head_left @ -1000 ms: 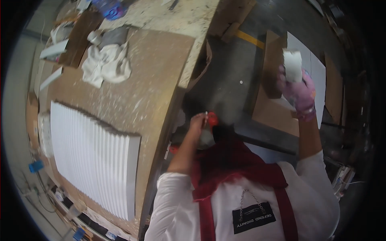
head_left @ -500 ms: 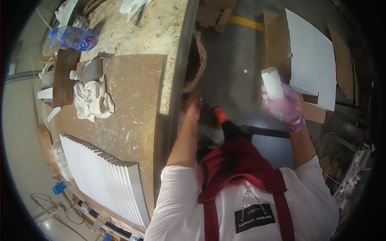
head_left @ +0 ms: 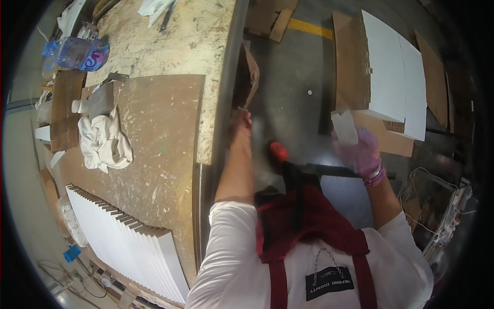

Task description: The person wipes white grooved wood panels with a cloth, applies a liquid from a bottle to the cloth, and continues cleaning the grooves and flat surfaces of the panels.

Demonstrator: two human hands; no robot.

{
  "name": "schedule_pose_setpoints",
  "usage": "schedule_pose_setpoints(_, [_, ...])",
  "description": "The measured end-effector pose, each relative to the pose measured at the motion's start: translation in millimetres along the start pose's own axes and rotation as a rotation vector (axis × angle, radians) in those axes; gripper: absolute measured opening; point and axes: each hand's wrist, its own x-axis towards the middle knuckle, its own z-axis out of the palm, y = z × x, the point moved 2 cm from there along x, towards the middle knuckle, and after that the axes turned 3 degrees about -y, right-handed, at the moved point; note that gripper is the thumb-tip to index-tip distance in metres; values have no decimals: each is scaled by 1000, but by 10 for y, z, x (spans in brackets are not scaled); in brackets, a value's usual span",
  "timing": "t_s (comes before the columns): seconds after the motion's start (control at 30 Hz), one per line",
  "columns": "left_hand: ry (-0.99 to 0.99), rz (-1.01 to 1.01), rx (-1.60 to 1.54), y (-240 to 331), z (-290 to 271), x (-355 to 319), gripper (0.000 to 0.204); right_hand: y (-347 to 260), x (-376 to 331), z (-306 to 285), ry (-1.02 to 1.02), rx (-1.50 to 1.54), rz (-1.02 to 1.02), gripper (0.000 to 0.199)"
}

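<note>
My right hand (head_left: pixel 364 153), in a pink glove with a bracelet at the wrist, grips a small white rectangular piece (head_left: pixel 345 129). Its fingers wrap round the lower part of the piece, and the upper end sticks out. My bare left hand (head_left: pixel 242 121) reaches down beside the long edge of the workbench. It is at the lower end of a brown cardboard flap (head_left: pixel 253 74); its fingers are dark and partly hidden, so whether it grips the flap is unclear.
On the workbench (head_left: pixel 164 113) lie overlapping white panels (head_left: pixel 126 244), a crumpled white cloth (head_left: pixel 104 141), a grey bottle (head_left: pixel 99 101) and a large clear plastic bottle (head_left: pixel 77 53). To the right, stacked white boards (head_left: pixel 393 67) stand by brown cardboard. Cables (head_left: pixel 414 188) hang at the lower right.
My left hand has moved forward to the cardboard flap. My right hand has lowered a little with the white piece, which tilts differently. The whole view has shifted slightly.
</note>
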Motion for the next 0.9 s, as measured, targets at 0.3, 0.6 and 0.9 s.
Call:
schedule_pose_setpoints(0.3, [-96, -121, 150, 12, -87, -117, 19, 136, 6, 34, -23, 2, 8, 53])
schedule_pose_setpoints(0.6, [-353, 91, 750, -235, -617, -2017, 32, 188, 433, 409, -318, 334, 270, 46])
schedule_pose_setpoints(0.9, [-166, 495, 801, 440, -1478, -3546, 20, 420, 691, 1726, -671, 24, 439, 58])
